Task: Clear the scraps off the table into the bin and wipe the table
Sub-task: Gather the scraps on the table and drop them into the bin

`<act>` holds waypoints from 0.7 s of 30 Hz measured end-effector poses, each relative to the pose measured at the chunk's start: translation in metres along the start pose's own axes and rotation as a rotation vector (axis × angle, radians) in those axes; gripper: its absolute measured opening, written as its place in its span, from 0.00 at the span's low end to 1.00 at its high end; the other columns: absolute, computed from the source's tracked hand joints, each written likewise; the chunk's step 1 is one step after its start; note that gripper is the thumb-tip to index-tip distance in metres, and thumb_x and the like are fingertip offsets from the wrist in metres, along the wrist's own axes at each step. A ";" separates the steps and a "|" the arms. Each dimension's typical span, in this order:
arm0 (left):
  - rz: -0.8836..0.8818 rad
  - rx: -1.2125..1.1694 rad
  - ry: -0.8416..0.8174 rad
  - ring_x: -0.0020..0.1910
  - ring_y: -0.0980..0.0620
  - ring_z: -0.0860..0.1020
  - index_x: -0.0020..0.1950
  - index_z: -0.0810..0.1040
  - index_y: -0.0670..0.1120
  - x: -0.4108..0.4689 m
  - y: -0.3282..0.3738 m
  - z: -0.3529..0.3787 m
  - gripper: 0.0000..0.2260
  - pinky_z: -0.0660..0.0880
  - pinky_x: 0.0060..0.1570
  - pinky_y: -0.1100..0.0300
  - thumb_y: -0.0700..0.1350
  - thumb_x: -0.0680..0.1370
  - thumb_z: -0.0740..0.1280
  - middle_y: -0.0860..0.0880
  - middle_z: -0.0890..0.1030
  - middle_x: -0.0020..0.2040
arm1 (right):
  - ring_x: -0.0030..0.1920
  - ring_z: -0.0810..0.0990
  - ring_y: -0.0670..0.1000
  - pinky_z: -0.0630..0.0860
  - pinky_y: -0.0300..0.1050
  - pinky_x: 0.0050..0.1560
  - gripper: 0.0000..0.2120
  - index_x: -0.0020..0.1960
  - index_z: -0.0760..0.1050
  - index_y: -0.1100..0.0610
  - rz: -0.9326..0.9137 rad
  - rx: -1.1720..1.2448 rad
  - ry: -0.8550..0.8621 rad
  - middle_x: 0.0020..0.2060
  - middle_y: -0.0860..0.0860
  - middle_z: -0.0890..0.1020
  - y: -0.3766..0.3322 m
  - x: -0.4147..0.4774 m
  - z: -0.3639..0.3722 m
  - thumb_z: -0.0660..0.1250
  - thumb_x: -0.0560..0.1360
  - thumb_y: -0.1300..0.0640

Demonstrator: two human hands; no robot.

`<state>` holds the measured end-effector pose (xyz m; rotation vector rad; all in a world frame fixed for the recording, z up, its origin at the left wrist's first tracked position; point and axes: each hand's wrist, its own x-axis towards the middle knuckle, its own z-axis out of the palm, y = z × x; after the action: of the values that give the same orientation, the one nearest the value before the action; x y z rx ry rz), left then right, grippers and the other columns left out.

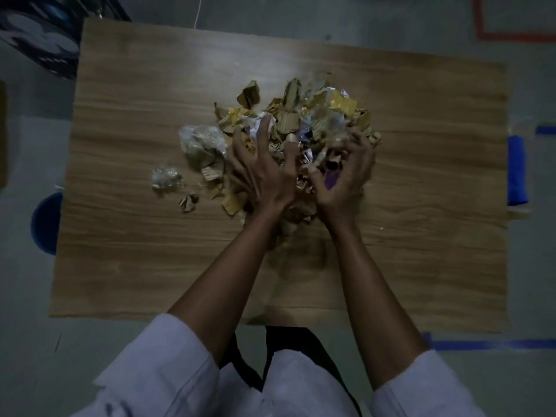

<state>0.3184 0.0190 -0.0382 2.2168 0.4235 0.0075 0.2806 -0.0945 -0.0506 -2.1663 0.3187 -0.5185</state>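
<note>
A heap of scraps, brown card pieces, yellow wrappers and crumpled plastic, lies on the middle of the wooden table. My left hand digs into the heap's left side with its fingers spread and curled over the scraps. On the right side, my right hand curls round a bunch of scraps, a purple piece showing under the palm. A crumpled clear bag, a small plastic wad and a brown bit lie apart to the left. A blue bin stands on the floor at the table's left edge.
A folded blue cloth lies at the table's right edge. A dark patterned bag sits on the floor at the far left corner. Blue tape and red tape mark the grey floor.
</note>
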 end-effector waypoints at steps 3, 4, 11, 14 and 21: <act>0.115 -0.084 0.048 0.80 0.42 0.54 0.78 0.69 0.58 0.013 -0.012 0.004 0.27 0.45 0.74 0.54 0.65 0.80 0.58 0.44 0.58 0.82 | 0.74 0.62 0.42 0.62 0.49 0.70 0.28 0.63 0.71 0.59 0.059 0.023 0.108 0.71 0.41 0.67 0.002 0.030 -0.008 0.73 0.73 0.42; 0.124 -0.102 0.062 0.81 0.43 0.55 0.78 0.69 0.57 0.018 -0.014 0.004 0.28 0.42 0.73 0.58 0.64 0.80 0.57 0.44 0.58 0.82 | 0.75 0.63 0.46 0.61 0.49 0.70 0.31 0.66 0.71 0.56 0.103 -0.017 0.073 0.73 0.47 0.68 0.003 0.045 -0.005 0.72 0.73 0.38; 0.168 -0.235 -0.043 0.77 0.51 0.63 0.79 0.68 0.49 0.046 -0.019 0.016 0.27 0.46 0.69 0.74 0.59 0.82 0.54 0.47 0.69 0.78 | 0.82 0.49 0.55 0.48 0.54 0.77 0.32 0.71 0.70 0.37 0.256 -0.033 -0.540 0.80 0.51 0.62 0.006 0.081 0.040 0.65 0.72 0.26; 0.098 -0.326 -0.112 0.76 0.53 0.65 0.79 0.69 0.49 0.056 -0.024 0.021 0.27 0.50 0.76 0.62 0.58 0.83 0.52 0.48 0.71 0.77 | 0.76 0.65 0.57 0.58 0.58 0.76 0.29 0.65 0.74 0.39 0.194 0.073 -0.452 0.71 0.52 0.73 0.008 0.053 0.061 0.62 0.71 0.24; -0.305 -0.819 -0.410 0.61 0.44 0.81 0.69 0.75 0.38 0.065 -0.022 0.001 0.15 0.79 0.63 0.49 0.43 0.86 0.57 0.41 0.82 0.61 | 0.66 0.76 0.50 0.74 0.59 0.66 0.27 0.69 0.70 0.48 0.057 0.211 -0.305 0.65 0.50 0.75 -0.009 0.025 0.070 0.73 0.75 0.41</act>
<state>0.3733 0.0506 -0.0652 1.2909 0.4232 -0.3661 0.3363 -0.0507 -0.0744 -1.9878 0.1492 -0.1750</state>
